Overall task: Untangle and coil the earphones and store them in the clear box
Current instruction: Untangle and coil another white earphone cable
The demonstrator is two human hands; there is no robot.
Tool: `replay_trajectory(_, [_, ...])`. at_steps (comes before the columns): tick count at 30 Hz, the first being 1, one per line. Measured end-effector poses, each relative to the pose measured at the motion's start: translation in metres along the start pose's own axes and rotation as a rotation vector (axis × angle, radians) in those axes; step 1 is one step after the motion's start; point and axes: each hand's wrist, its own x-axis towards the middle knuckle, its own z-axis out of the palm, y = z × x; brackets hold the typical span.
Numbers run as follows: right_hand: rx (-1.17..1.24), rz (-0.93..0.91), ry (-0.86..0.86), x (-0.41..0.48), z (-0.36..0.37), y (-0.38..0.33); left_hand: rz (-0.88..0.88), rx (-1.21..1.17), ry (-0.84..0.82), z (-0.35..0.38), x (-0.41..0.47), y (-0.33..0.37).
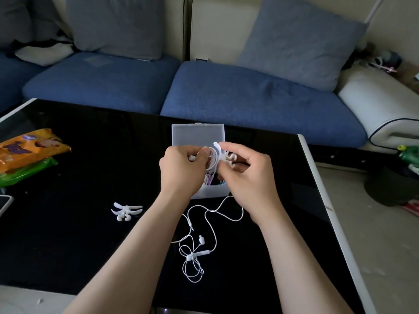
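Just above the clear box [213, 191], the left hand [181, 172] pinches the coiled earphones [212, 157] and the right hand [248, 177] grips a white winder [224, 155] against them. The loops are best pinched flat while the winder is wrapped on. The tangled earphones [197, 252] lie on the table on the box's near side.

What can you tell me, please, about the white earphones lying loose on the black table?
The white earphones are a thin wired set, plastic-looking, tangled: overlapping loops with an oblong inline remote and a small plug-like piece among them. They lie flat on the glossy black table, between the forearms, in front of the clear box. One strand arcs toward the box and vanishes behind the right hand, so its end is hidden.
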Motion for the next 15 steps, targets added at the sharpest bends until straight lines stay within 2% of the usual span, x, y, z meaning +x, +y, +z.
replay_trajectory(5, [-0.115, -0.075, 0.02, 0.0012, -0.0006, 0.007, 0.031, 0.108, -0.026, -0.0017, -0.0019, 0.0004])
replay_trajectory(12, [-0.161, -0.017, -0.057, -0.0005, 0.0003, 0.0059, 0.067, 0.134, -0.033, -0.0045, -0.0046, 0.0024])
replay_trajectory(15, [-0.271, -0.029, -0.071, -0.0026, 0.0019, 0.0022, 0.073, 0.129, -0.052, -0.0048, -0.0042, 0.0018])
